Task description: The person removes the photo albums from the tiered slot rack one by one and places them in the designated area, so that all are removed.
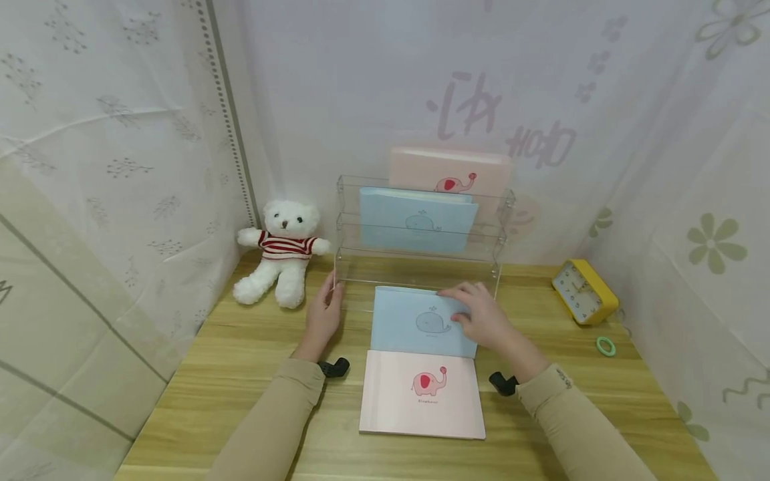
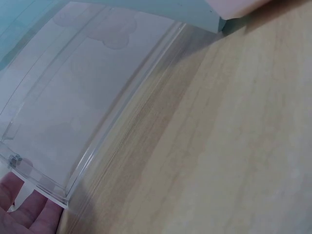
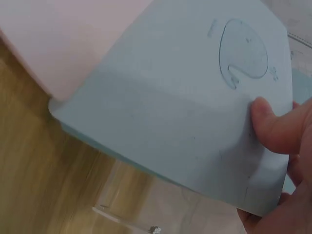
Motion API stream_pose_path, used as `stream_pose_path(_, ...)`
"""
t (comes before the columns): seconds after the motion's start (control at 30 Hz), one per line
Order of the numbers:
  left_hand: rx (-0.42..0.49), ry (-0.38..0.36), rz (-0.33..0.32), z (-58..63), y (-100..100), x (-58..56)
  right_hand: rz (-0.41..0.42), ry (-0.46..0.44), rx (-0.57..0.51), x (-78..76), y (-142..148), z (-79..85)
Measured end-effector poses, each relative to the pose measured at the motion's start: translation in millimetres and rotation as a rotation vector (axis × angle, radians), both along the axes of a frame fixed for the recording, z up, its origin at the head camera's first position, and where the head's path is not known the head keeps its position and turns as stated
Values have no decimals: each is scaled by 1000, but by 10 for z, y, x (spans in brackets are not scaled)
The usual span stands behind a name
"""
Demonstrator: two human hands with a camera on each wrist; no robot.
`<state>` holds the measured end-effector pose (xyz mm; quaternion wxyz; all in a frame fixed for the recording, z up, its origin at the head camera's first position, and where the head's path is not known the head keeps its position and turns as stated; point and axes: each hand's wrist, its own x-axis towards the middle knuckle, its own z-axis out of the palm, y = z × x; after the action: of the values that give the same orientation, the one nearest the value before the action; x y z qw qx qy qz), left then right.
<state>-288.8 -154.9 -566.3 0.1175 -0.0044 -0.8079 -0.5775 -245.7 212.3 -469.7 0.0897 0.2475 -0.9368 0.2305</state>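
My right hand (image 1: 483, 319) pinches the far right corner of a light blue notebook (image 3: 161, 107) with a whale drawing, thumb on the cover and fingers beneath. The notebook's near edge overlaps a pink notebook (image 1: 423, 401) with an elephant, lying flat on the table. Behind them stands a clear tiered rack (image 1: 415, 269). My left hand (image 1: 323, 317) holds the rack's left side low down; in the left wrist view its fingers (image 2: 35, 207) lie along the outside of the side panel. Higher in the rack lean another blue whale notebook (image 1: 415, 220) and a pink elephant notebook (image 1: 448, 167).
A white teddy bear (image 1: 285, 250) in a striped sweater sits left of the rack. At the right stand a yellow clock (image 1: 583, 290) and a small green ring (image 1: 605, 346) on the wooden table (image 1: 541, 427). Patterned curtains hang close behind and at both sides.
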Motion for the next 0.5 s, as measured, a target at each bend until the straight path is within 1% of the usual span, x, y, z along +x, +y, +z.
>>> stream_pose_path(0.13,-2,-3,-7,16,-6,15,51,33,53,-21,21,-21)
stream_pose_path(0.23,-1,5,-7,15,-9,20,57,26,101,-26,12,-42)
stream_pose_path(0.4,-1,13,-10,2,-18,13,33,-30,151,8,-28,-82)
stream_pose_path(0.5,-2,13,-16,-5,-20,7,20,-75,160,36,-51,-112)
